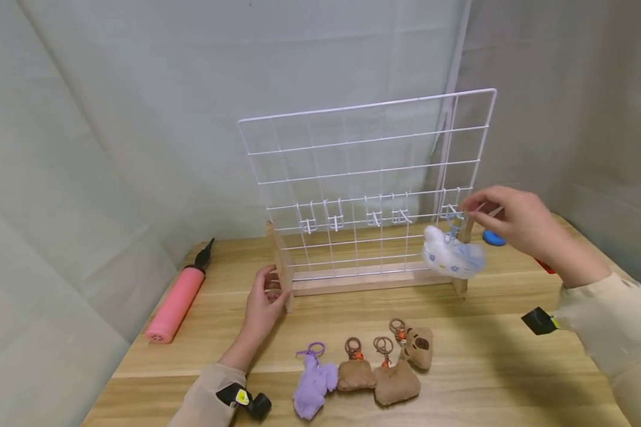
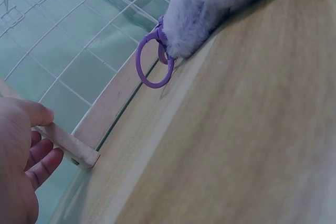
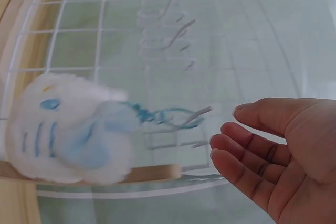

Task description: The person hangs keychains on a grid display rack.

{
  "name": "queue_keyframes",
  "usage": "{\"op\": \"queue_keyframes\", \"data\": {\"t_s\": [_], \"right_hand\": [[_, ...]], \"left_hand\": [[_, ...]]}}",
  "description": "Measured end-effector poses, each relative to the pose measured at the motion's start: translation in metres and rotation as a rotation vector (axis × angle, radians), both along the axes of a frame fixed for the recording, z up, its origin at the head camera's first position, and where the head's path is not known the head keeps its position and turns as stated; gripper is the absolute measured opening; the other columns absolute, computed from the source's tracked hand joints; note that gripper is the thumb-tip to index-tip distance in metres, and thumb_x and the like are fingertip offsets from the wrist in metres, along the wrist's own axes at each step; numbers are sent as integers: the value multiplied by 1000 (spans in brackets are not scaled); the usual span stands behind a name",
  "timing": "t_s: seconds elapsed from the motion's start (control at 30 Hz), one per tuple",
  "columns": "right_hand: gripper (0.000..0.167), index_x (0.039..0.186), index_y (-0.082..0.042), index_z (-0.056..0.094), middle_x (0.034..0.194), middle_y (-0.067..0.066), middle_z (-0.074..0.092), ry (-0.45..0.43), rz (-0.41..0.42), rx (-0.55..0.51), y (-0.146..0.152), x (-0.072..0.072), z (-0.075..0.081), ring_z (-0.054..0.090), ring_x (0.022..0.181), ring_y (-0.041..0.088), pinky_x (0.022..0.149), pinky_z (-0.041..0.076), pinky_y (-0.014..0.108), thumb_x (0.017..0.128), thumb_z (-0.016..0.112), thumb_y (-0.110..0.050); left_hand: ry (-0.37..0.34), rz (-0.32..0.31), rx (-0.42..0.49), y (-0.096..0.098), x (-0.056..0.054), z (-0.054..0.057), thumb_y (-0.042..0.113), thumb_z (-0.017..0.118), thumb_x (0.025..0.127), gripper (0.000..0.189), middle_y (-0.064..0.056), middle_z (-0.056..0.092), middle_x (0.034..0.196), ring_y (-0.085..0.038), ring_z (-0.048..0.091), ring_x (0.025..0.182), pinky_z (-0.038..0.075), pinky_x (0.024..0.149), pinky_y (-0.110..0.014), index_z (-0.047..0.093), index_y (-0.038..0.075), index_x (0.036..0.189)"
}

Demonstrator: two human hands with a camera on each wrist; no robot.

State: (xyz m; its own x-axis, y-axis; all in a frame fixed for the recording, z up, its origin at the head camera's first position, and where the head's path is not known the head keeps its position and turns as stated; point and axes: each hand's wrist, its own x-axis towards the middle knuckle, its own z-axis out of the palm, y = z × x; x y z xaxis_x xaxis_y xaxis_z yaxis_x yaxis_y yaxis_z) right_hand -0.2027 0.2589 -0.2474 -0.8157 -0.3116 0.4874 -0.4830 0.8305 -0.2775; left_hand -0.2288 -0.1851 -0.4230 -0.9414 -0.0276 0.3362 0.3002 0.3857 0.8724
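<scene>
A white wire grid rack (image 1: 352, 110) stands on a wooden base (image 1: 374, 284), with several white hooks along its lower half. From the rightmost hook hangs a white plush keychain (image 1: 451, 255) with a blue bow, its blue ring over the prong in the right wrist view. My right hand (image 1: 518, 222) is just right of that hook, its fingers (image 3: 241, 166) apart from the ring and holding nothing. My left hand (image 1: 264, 302) grips the rack's left wooden side piece (image 2: 73, 145), thumb on one face. A purple plush keychain (image 1: 314, 385) lies in front of the rack.
Several brown plush keychains (image 1: 397, 382) lie on the wooden table (image 1: 491, 367) to the right of the purple one. At the left lies a pink hand pump (image 1: 176, 302) with a black nozzle. Behind the rack's right side is a blue object (image 1: 494, 238); pale curtains hang behind.
</scene>
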Motion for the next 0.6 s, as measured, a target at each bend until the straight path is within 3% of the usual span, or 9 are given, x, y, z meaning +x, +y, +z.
{"op": "queue_keyframes", "data": {"t_s": [0.13, 0.3, 0.47, 0.6], "right_hand": [[20, 106, -9, 68, 98, 5, 68, 40, -33, -27, -4, 13, 6, 58, 81, 4, 65, 46, 8, 86, 69, -6], [22, 104, -11, 68, 97, 2, 68, 89, 7, -51, -11, 27, 6, 49, 79, -14, 65, 44, 5, 84, 71, -4], [26, 100, -11, 68, 92, -2, 68, 169, 117, -46, -17, 39, -6, 50, 78, -13, 66, 45, 4, 78, 75, 1], [34, 99, -11, 68, 90, -5, 67, 162, 171, -58, -24, 45, -22, 54, 76, -8, 66, 46, 4, 71, 79, 4]], "left_hand": [[0, 2, -9, 0, 0, 1, -5, 68, 83, 60, -24, 56, 119, -30, 57, 103, 51, 75, -16, 38, -1, 136], [3, 5, -13, 0, 1, 1, -5, 67, 84, 60, -24, 56, 120, -31, 57, 103, 51, 75, -16, 38, -1, 136], [-7, 9, -17, 1, 2, 4, -6, 67, 84, 60, -25, 55, 120, -33, 57, 104, 51, 76, -17, 38, -2, 136], [-10, 11, -12, 1, 1, 3, -7, 67, 84, 60, -25, 55, 121, -33, 57, 104, 51, 76, -17, 38, -1, 136]]}}
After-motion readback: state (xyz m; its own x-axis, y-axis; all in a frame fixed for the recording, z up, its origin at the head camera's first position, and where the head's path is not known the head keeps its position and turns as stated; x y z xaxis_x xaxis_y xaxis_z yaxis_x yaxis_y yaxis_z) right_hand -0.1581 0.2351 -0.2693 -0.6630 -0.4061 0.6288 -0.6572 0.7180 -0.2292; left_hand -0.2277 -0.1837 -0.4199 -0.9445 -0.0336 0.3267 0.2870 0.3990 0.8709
